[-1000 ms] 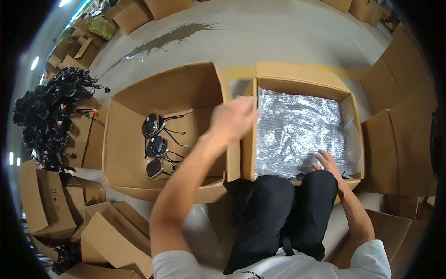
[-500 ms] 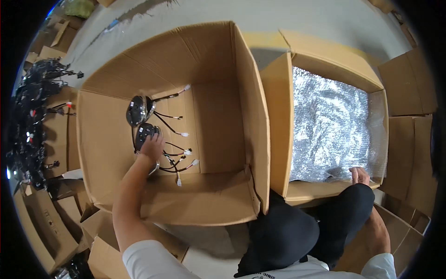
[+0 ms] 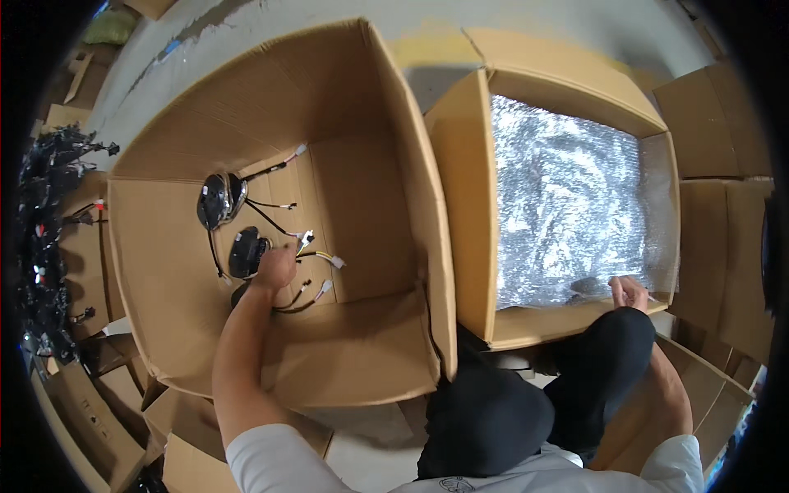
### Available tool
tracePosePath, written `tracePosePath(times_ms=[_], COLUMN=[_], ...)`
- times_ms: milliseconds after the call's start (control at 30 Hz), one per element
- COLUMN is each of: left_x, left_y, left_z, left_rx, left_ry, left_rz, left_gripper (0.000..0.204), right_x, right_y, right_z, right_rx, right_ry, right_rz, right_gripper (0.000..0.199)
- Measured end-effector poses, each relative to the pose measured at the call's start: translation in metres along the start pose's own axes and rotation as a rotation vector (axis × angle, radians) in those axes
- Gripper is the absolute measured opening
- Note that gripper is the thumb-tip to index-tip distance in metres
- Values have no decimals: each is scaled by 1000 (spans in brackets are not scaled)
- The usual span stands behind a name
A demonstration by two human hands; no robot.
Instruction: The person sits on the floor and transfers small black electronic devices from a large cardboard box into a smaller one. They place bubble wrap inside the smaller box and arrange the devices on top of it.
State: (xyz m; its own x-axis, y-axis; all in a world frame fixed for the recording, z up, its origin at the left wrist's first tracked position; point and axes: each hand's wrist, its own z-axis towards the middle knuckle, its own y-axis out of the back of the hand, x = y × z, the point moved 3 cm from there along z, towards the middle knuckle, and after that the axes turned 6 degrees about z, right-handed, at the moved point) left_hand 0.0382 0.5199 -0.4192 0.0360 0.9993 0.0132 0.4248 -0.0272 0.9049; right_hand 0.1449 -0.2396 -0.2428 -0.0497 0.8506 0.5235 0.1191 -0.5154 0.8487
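Observation:
Inside the large carton [image 3: 374, 209] on the left, my left hand [image 3: 278, 267] is closed round the cables beside a black oval part [image 3: 245, 252]. Cables with white plugs [image 3: 338, 262] stick out past my fingers. A similar black part with a shiny rim [image 3: 215, 201] lies just beyond, its leads spread over the carton floor. Another dark part is mostly hidden under my left wrist. My right hand [image 3: 629, 293], fingers curled together, grips the near right edge of a silver bubble sheet [image 3: 567, 197] in the smaller carton [image 3: 470, 222].
A heap of black wired parts [image 3: 49, 246] stands at the far left. More cardboard boxes [image 3: 715, 246] line the right side, and opened cartons [image 3: 90, 419] lie at the lower left. My knees [image 3: 493, 419] are close against both cartons' near walls.
My left hand has shifted from the top of the black part to its cables, leaving more of the part showing. My right hand's fingers have curled in. The whole view has shifted slightly.

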Motion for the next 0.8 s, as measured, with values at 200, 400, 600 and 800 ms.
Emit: tracePosePath(times_ms=[200,400,600,800], left_x=[-5,-134,-267,-365], left_y=[173,375,504,541], left_z=[-42,-148,-218,-209], left_rx=[-305,-761,-976,-738], left_ry=[475,267,-154,-447], left_rz=[-774,-1337,-1407,-1474], left_gripper=[41,41,44,45], right_x=[9,11,155,280], right_y=[6,24,84,94], right_z=[1,-5,28,-6], right_rx=[-39,68,219,974], right_ry=[91,-4,407,176], right_rz=[40,73,673,1526], right_gripper=[29,39,48,66])
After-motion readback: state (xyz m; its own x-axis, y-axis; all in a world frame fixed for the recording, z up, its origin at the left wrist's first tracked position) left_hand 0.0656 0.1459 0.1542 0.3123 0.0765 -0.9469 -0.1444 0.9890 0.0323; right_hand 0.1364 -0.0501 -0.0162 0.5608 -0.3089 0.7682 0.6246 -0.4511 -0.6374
